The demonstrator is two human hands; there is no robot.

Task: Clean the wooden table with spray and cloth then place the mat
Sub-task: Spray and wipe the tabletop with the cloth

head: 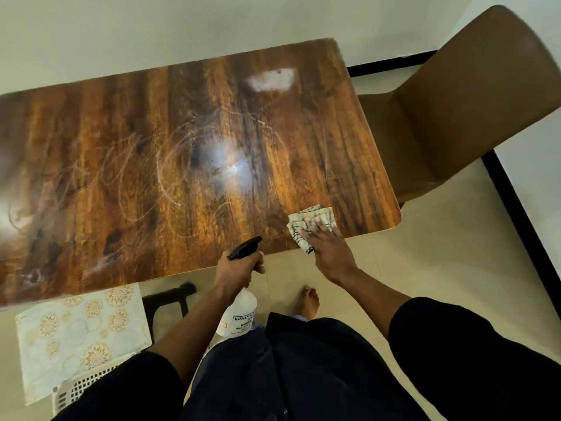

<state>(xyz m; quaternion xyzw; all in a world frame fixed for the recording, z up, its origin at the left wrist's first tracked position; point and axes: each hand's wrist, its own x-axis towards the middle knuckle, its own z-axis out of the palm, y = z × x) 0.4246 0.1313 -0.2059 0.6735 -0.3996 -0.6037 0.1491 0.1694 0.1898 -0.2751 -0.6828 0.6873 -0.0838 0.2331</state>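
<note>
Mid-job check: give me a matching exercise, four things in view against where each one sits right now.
Things:
1. spray bottle
2. cloth
3. mat
4. chair

Places:
A. on a white basket, below the table's near edge
B. beside the table's right end
C. gripped in the left hand
D. under the right hand, on the table's near right corner

Pairs: 1-C, 2-D, 3-A, 4-B

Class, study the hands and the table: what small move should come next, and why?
Probably sweep the cloth leftward. The right hand presses it flat at the table's near right corner, while streaky swirls cover the middle and left. The left hand grips the spray bottle off the near edge.
</note>
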